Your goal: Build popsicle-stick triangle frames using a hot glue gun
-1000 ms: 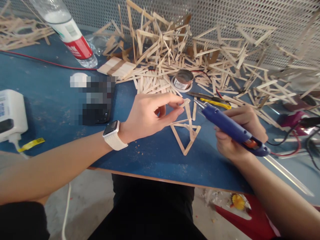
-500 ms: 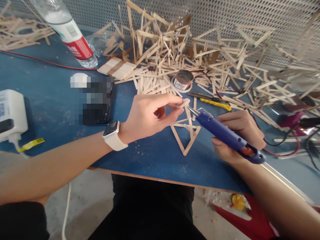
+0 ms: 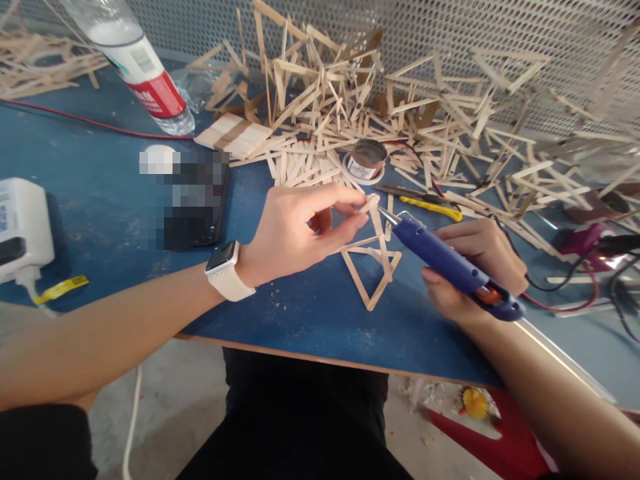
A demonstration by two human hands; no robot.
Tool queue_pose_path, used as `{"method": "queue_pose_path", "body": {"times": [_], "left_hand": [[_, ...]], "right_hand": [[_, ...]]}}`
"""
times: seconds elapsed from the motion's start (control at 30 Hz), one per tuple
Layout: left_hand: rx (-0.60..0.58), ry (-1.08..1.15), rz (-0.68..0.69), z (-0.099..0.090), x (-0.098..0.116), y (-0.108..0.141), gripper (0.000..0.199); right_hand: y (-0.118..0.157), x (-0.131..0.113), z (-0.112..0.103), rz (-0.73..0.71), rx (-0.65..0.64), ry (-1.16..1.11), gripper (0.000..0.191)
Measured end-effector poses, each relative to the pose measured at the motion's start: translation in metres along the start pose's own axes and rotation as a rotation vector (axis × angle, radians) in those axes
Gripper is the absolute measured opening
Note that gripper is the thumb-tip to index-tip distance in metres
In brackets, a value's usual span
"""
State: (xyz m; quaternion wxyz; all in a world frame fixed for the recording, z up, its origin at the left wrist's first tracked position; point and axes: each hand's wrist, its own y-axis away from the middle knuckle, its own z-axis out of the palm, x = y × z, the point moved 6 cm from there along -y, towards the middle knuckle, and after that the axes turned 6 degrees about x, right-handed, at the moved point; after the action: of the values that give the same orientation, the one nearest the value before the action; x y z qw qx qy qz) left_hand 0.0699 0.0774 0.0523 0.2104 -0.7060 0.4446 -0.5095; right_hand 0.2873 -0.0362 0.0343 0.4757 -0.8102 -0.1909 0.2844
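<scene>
Between thumb and fingertips, my left hand (image 3: 305,227) pinches the top corner of a small frame of wooden craft sticks (image 3: 359,283), which stands on the blue table. Its lower part forms a triangle, with sticks rising to the pinched corner. My right hand (image 3: 475,267) is wrapped round a blue hot glue gun (image 3: 440,260). The gun's metal nozzle points up and left, close to the pinched corner; whether it touches the wood I cannot tell. A tin (image 3: 367,161) and a yellow-handled utility knife (image 3: 430,205) lie just beyond my hands.
Heaped craft sticks (image 3: 310,160) and glued stick frames run along the perforated metal panel (image 3: 430,27) at the back. To the left are a water bottle (image 3: 155,93), a phone (image 3: 220,200) and a white charger (image 3: 25,227). Cables (image 3: 590,303) trail at right. The table's front edge (image 3: 310,360) is near.
The glue gun in my right hand has shifted slightly, its nozzle tip moving a little up and right relative to the stick frame. My left hand keeps its pinch, almost still.
</scene>
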Motion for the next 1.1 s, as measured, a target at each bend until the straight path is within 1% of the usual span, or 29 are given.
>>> {"method": "queue_pose_path", "body": {"times": [0.17,0.23,0.33,0.43,0.53,0.67,0.77,0.83,1.1], "left_hand": [[-0.006,-0.014,0.023,0.001,0.002,0.0,0.007],[0.015,-0.025,0.047,0.001,0.004,0.0,0.006],[0.057,-0.054,0.094,-0.001,0.007,0.002,0.007],[0.049,-0.091,0.101,0.0,0.009,0.003,0.01],[0.049,-0.098,0.105,-0.001,0.011,0.004,0.009],[0.047,-0.106,0.106,0.0,0.011,0.003,0.011],[0.053,-0.111,0.115,0.0,0.011,0.004,0.011],[0.058,-0.115,0.124,0.0,0.011,0.004,0.009],[0.046,-0.114,0.125,0.0,0.013,0.004,0.01]], "right_hand": [[0.0,-0.002,-0.001,-0.003,-0.013,-0.017,0.024],[-0.001,-0.006,-0.003,-0.016,-0.013,-0.014,0.023],[-0.004,-0.011,-0.007,0.003,-0.014,0.027,0.019],[-0.008,-0.016,-0.011,0.068,-0.056,0.092,0.012],[-0.01,-0.024,-0.015,0.069,-0.093,0.138,0.007],[-0.01,-0.027,-0.015,0.1,-0.146,0.163,0.013],[-0.01,-0.027,-0.016,0.108,-0.143,0.143,0.021],[-0.01,-0.027,-0.014,0.114,-0.165,0.121,0.024],[-0.01,-0.025,-0.013,0.11,-0.162,0.105,0.021]]}}
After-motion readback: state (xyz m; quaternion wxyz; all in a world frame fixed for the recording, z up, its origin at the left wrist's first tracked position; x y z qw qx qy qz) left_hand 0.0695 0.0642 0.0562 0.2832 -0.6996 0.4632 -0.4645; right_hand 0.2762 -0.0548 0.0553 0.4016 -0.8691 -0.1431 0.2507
